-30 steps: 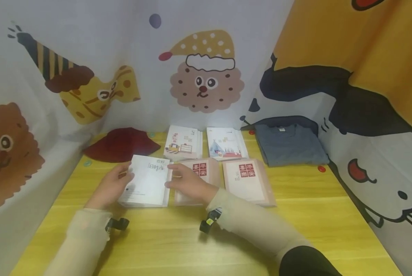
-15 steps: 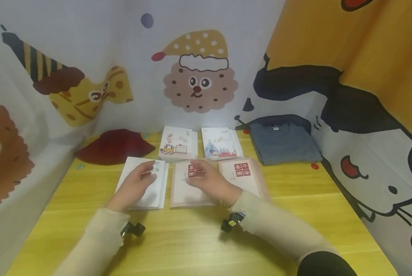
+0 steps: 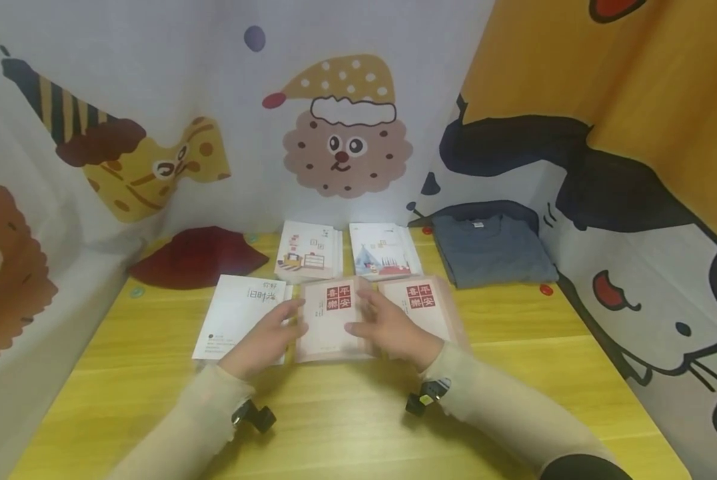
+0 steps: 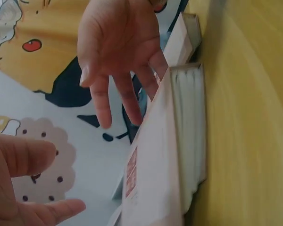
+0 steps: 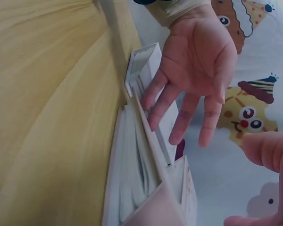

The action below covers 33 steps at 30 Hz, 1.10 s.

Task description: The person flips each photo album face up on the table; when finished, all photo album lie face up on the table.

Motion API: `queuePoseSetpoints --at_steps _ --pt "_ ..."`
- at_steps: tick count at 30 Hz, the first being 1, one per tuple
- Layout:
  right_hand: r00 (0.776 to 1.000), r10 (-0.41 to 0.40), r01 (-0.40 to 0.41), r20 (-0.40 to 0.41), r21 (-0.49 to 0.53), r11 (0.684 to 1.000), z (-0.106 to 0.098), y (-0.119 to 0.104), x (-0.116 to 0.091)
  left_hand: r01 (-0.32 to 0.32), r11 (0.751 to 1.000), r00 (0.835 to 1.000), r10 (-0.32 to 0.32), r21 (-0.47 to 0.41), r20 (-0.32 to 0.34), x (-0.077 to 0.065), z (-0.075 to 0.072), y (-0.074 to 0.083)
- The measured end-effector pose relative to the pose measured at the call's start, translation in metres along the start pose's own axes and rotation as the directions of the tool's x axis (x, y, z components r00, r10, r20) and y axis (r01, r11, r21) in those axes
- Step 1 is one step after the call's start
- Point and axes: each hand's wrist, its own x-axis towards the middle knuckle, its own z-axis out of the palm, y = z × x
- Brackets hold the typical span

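In the head view, a pale pink book (image 3: 325, 330) with red characters lies flat in the middle of the front row. My left hand (image 3: 268, 340) is at its left edge, over the right side of a white book (image 3: 229, 317). On the other side my right hand (image 3: 397, 327) hovers at the pink book's right edge, partly covering a second pink book (image 3: 421, 297). Both hands have fingers spread, gripping nothing. The left wrist view shows the middle book's thick pages (image 4: 186, 122) and the right hand's palm. Whether any fingertips touch the book, I cannot tell.
Two white illustrated books (image 3: 306, 250) stand in a back row. A dark red hat (image 3: 199, 259) lies at the back left, a folded grey-blue T-shirt (image 3: 493, 253) at the back right. Small red and green buttons dot the yellow wood-grain table (image 3: 346, 420). A printed curtain (image 3: 214, 53) encloses it.
Both hands have left the white book and moved right to the middle pink book, the right hand first. The head view has shifted slightly.
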Motion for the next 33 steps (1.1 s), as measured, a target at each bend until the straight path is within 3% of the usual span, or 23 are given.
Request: queuePoseSetpoints --at_steps 9,12,26,33 --pt "1.000 0.026 -0.027 0.014 0.026 0.999 0.003 0.014 -0.002 0.079 0.979 0.997 -0.075 -0.190 0.026 0.006 0.014 -0.003" --pt "0.999 0.034 -0.034 0.011 0.021 0.999 0.004 0.014 -0.003 0.077 0.969 0.997 -0.072 -0.234 0.029 0.007 0.019 -0.004" --pt "0.999 0.016 -0.018 0.038 0.066 0.998 0.004 0.012 -0.003 0.113 0.963 0.992 -0.123 -0.244 -0.029 0.019 0.023 -0.002" --pt "0.999 0.017 -0.019 0.040 0.053 0.998 0.006 0.011 -0.004 0.127 0.924 0.989 -0.145 -0.361 -0.025 0.026 0.024 -0.003"
